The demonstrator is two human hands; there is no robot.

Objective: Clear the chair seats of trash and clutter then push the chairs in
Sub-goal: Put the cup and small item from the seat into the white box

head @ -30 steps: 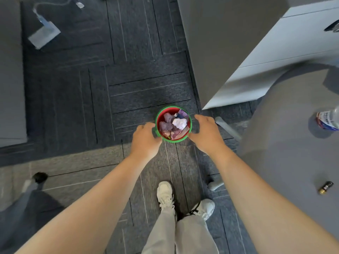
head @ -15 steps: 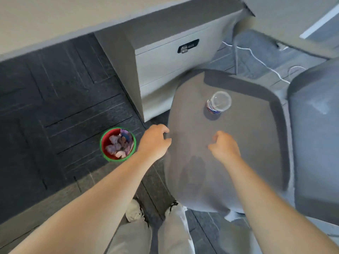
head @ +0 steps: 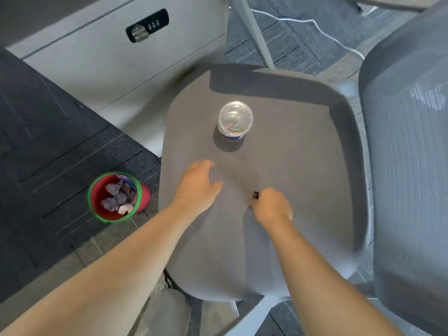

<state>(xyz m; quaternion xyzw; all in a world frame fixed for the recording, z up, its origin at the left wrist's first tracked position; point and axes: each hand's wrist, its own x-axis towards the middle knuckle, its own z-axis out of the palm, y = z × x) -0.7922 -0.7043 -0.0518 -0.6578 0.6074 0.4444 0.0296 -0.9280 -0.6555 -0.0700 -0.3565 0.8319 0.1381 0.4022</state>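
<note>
Pinching a small dark object [head: 256,195] (right hand [head: 272,206]), left hand [head: 197,187] loose, grey seat [head: 303,166].

No words or numbers can be read. The clear bottle [head: 234,121] on the chair seat [head: 291,166] has a blue, red and white label, too small to read. The drawer lock [head: 147,25] shows tiny, blurry marks.

Left grip [head: 197,184] relaxed open; right grip [head: 272,206] curled, pinching.
</note>
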